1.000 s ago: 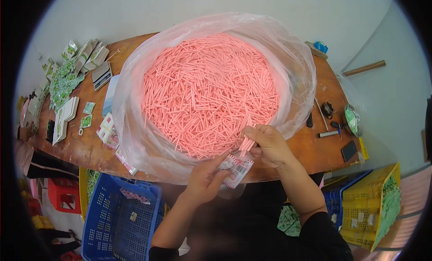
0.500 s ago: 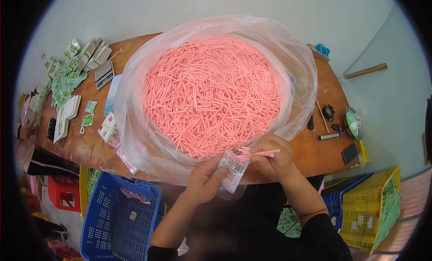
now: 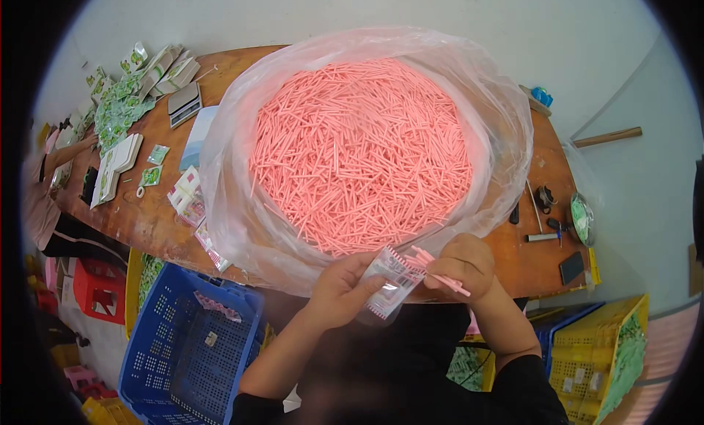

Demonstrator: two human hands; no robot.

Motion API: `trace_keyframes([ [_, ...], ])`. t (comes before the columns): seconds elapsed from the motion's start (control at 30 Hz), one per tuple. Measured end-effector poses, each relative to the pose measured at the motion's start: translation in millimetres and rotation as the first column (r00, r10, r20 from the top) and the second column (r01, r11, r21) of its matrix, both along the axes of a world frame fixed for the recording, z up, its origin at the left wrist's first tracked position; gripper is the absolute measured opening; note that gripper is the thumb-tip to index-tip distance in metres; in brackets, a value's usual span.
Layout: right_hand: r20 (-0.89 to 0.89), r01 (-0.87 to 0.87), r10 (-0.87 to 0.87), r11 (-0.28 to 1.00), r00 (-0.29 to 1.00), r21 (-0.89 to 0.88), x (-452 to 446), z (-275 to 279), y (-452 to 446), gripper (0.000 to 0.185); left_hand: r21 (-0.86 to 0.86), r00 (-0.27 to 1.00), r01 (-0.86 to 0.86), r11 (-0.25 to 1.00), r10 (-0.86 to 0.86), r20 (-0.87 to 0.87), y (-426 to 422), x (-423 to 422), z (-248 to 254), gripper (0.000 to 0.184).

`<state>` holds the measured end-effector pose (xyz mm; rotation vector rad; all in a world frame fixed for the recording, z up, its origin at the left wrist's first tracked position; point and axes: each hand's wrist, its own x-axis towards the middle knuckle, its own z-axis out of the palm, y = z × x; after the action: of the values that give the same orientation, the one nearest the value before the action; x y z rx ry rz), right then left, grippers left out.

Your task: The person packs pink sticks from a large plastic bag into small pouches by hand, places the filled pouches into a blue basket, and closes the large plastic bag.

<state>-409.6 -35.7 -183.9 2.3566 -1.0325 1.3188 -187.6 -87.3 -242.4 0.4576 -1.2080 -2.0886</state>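
Pink sticks [image 3: 452, 285]: clamped in the right hand [image 3: 469, 265], lower centre of the frame.
Clear packet [image 3: 396, 284]: pinched by the left hand [image 3: 345, 289], just beside the sticks.
Plastic bag [image 3: 507, 150]: spread open at centre on the surface [image 3: 139, 231], filled with a loose pink pile [image 3: 359, 154].
Green packets [image 3: 121, 117]: heaped, upper left.
Blue crate [image 3: 150, 355]: seen lower left.

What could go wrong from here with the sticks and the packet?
Some pink sticks jut from the right hand at differing angles, so a few might slip and drop. The left hand grips the packet by one side, so it could twist or crumple if pushed.
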Motion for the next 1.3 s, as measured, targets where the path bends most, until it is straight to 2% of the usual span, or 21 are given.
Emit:
trace_keyframes([
  [0.1,0.008,0.019,-0.019,0.999,1.000,0.042,-0.4,2.1,-0.1,0.029,-0.128,0.989,-0.002,0.992,0.021,0.147,-6.8,5.3,-14.6,0.018],
  [0.2,0.014,0.042,-0.042,0.998,0.999,0.044,0.8,0.4,0.7,0.029,-0.117,0.970,0.018,0.993,0.011,0.242,-9.5,8.4,-16.8,0.017],
  [0.3,0.043,0.086,-0.087,0.996,0.995,0.031,-3.8,-1.7,0.6,0.029,-0.341,0.964,0.006,0.940,0.085,0.250,-11.2,7.2,-19.8,0.021],
  [0.4,0.014,0.106,-0.106,0.994,0.994,-0.004,-7.0,1.0,-1.0,0.029,-0.453,0.957,-0.037,0.891,0.161,0.240,-10.7,5.1,-15.4,0.029],
  [0.5,-0.049,0.087,-0.089,0.996,0.995,-0.037,-6.7,5.3,-4.1,0.028,-0.588,0.972,-0.003,0.809,0.141,0.190,-14.7,6.1,-11.6,0.039],
  [0.6,-0.081,0.042,-0.047,0.997,0.996,-0.060,-6.2,1.3,-3.9,0.027,-0.498,0.981,-0.015,0.867,0.110,0.161,-12.2,5.2,-14.4,0.041],
  [0.7,-0.082,0.004,-0.010,0.997,0.997,-0.077,-4.0,-2.2,-0.2,0.026,-0.556,0.978,-0.048,0.829,0.152,0.142,-14.2,4.9,-18.1,0.043],
  [0.93,-0.027,-0.003,0.001,0.996,1.000,-0.090,-9.3,-5.3,1.4,0.024,-0.578,0.976,-0.048,0.815,0.162,0.148,-14.3,3.3,-17.9,0.044],
  [1.03,-0.028,-0.009,0.009,1.000,1.000,-0.015,-5.5,3.1,-0.3,0.021,-0.583,0.979,-0.043,0.811,0.152,0.139,-14.2,2.3,-19.7,0.044],
  [1.13,0.049,-0.032,0.027,0.994,0.998,0.106,-7.9,14.5,-2.9,0.016,-0.614,0.978,-0.012,0.789,0.137,0.156,-17.1,4.5,-16.1,0.043],
  [1.23,0.452,-0.050,-0.058,0.973,0.890,0.224,-2.2,5.2,-3.1,0.011,-0.608,0.975,0.022,0.794,0.117,0.188,-17.5,8.0,-14.8,0.043],
  [1.3,0.673,-0.259,-0.075,0.887,0.736,0.382,-0.4,7.5,-3.4,0.009,-0.584,0.974,0.041,0.811,0.097,0.203,-17.0,10.3,-18.8,0.042],
])
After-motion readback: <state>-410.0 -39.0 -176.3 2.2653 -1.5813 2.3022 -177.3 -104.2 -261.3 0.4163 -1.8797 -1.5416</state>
